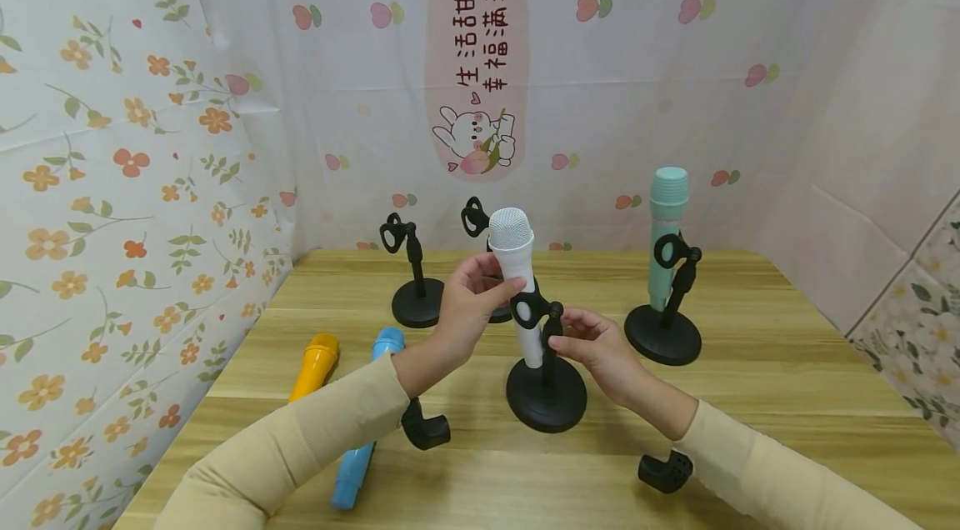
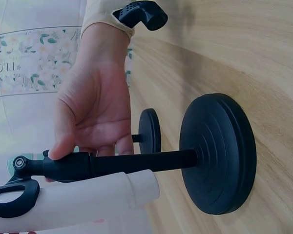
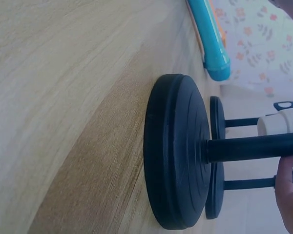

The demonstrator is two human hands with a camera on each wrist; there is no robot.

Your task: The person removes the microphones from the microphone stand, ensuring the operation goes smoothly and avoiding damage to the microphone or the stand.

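My left hand (image 1: pixel 476 297) holds a white microphone (image 1: pixel 516 259) with a silver mesh head, thumb across its upper body. The microphone leans nearly upright through the clip ring of a black desk stand (image 1: pixel 546 397), its lower end beside the post and above the round base. My right hand (image 1: pixel 600 347) pinches the stand's post just below the clip joint. In the left wrist view, the right thumb lies on the thick upper part of the post (image 2: pixel 73 165), and the white handle (image 2: pixel 107 195) runs alongside it.
A mint microphone (image 1: pixel 669 205) sits in a stand (image 1: pixel 663 334) at right. Two bare stands are behind, one at back left (image 1: pixel 417 301), another partly hidden by my left hand. An orange microphone (image 1: pixel 313 363) and a blue microphone (image 1: pixel 354 472) lie at left on the wooden table (image 1: pixel 510 488).
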